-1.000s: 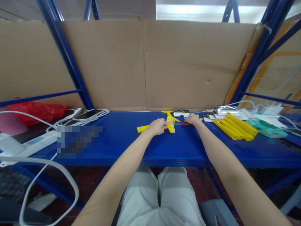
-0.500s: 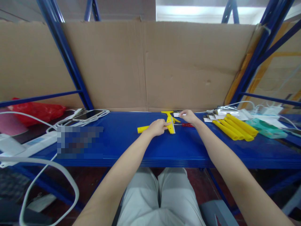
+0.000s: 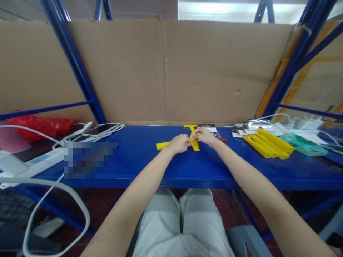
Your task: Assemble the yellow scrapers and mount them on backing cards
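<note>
My left hand point(image 3: 180, 144) is closed around a yellow scraper point(image 3: 195, 146) at the middle of the blue table. The scraper's broad head points right, and a yellow tube-like handle point(image 3: 162, 145) shows to the left of the hand. My right hand point(image 3: 204, 136) has its fingertips pinched together at the scraper head, touching or nearly touching the left fingers. Whatever lies in that pinch is too small to see. Just behind the hands is another yellow scraper piece point(image 3: 190, 126). A red-handled tool point(image 3: 223, 140) lies partly hidden beyond my right hand.
Black-and-white packages point(image 3: 208, 125) sit at the table's back edge. Several yellow tubes point(image 3: 268, 144) lie to the right, beside a translucent green tray point(image 3: 305, 145). On the left are a white power strip point(image 3: 45, 162), coiled cables, a phone point(image 3: 98, 130) and a red bag point(image 3: 44, 123). Cardboard stands behind.
My right hand has moved left and slightly down, from near the packages to the scraper head, uncovering the packages. My left hand stays on the scraper.
</note>
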`<act>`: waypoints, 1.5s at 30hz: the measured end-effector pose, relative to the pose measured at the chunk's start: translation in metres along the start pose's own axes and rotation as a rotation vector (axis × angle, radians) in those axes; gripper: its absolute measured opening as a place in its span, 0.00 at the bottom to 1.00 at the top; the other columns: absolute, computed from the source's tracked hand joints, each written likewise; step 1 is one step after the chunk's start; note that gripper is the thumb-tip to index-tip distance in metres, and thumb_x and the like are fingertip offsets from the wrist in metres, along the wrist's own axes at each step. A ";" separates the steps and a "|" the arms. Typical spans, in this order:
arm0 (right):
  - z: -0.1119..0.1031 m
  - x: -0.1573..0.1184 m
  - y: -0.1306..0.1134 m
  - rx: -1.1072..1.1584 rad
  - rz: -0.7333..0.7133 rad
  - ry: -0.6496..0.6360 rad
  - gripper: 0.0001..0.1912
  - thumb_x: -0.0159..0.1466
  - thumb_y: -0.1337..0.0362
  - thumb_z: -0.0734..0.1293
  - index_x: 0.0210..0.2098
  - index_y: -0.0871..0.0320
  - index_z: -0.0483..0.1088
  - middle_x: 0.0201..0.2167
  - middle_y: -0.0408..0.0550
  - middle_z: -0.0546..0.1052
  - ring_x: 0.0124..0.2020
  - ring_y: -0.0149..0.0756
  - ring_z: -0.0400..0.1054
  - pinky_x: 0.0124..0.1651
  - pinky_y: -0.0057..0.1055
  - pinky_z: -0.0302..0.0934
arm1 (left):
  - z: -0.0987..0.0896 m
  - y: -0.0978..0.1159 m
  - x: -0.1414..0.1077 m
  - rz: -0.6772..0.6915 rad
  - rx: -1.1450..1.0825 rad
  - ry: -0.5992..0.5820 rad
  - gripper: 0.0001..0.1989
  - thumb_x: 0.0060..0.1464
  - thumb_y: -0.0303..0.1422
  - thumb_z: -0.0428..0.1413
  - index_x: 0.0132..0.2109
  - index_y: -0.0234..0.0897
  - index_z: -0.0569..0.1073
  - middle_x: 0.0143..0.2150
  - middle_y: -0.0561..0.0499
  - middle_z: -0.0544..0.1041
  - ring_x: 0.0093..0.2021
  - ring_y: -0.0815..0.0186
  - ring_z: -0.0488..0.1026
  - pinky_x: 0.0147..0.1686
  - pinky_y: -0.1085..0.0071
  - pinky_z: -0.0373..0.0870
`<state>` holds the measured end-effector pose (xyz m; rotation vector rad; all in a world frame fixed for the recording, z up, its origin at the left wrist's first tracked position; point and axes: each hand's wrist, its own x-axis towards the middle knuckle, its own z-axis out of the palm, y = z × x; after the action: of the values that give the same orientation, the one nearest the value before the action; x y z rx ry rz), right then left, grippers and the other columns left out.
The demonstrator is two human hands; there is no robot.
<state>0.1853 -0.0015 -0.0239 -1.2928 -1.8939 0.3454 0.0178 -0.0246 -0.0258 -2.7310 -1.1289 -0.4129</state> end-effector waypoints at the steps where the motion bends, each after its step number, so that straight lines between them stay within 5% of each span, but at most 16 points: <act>1: 0.000 -0.001 -0.001 -0.009 0.011 0.003 0.07 0.52 0.71 0.64 0.20 0.60 0.71 0.25 0.46 0.76 0.32 0.34 0.68 0.41 0.32 0.61 | 0.000 0.000 0.000 0.002 0.000 0.000 0.16 0.58 0.32 0.51 0.52 0.44 0.74 0.42 0.47 0.75 0.44 0.61 0.73 0.41 0.71 0.66; 16: -0.001 -0.004 -0.004 -0.085 0.145 -0.008 0.06 0.53 0.69 0.63 0.25 0.60 0.73 0.28 0.47 0.77 0.34 0.35 0.69 0.42 0.31 0.62 | 0.000 0.000 0.001 0.017 0.000 -0.020 0.16 0.58 0.32 0.50 0.53 0.43 0.73 0.43 0.46 0.74 0.45 0.61 0.72 0.43 0.70 0.66; 24: 0.003 -0.006 -0.004 0.061 0.191 0.058 0.01 0.52 0.68 0.64 0.25 0.59 0.68 0.32 0.45 0.75 0.38 0.34 0.68 0.46 0.34 0.61 | -0.001 0.001 0.000 0.014 0.018 -0.018 0.17 0.60 0.34 0.48 0.54 0.44 0.72 0.42 0.46 0.74 0.44 0.60 0.72 0.42 0.69 0.66; 31: 0.000 -0.003 -0.010 0.303 0.352 0.210 0.09 0.55 0.69 0.64 0.37 0.59 0.65 0.42 0.50 0.73 0.42 0.32 0.68 0.47 0.32 0.62 | -0.005 0.001 0.000 -0.049 -0.017 0.020 0.18 0.60 0.32 0.48 0.56 0.44 0.70 0.43 0.47 0.74 0.45 0.62 0.72 0.45 0.70 0.66; 38: -0.012 -0.017 -0.024 0.678 0.460 -0.273 0.04 0.58 0.74 0.64 0.32 0.62 0.69 0.26 0.50 0.77 0.25 0.31 0.72 0.33 0.28 0.68 | -0.008 -0.006 0.000 -0.136 -0.048 0.086 0.16 0.59 0.30 0.49 0.52 0.41 0.74 0.45 0.46 0.76 0.47 0.62 0.72 0.47 0.70 0.66; 45: -0.010 -0.021 -0.027 0.737 0.424 -0.318 0.03 0.61 0.72 0.64 0.29 0.62 0.68 0.21 0.49 0.77 0.20 0.30 0.71 0.24 0.25 0.68 | -0.007 -0.005 0.000 -0.140 -0.149 0.127 0.21 0.56 0.28 0.51 0.58 0.39 0.67 0.52 0.45 0.74 0.52 0.61 0.71 0.49 0.69 0.66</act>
<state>0.1785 -0.0341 -0.0102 -1.1377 -1.4707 1.3909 0.0126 -0.0227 -0.0186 -2.7113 -1.3083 -0.7054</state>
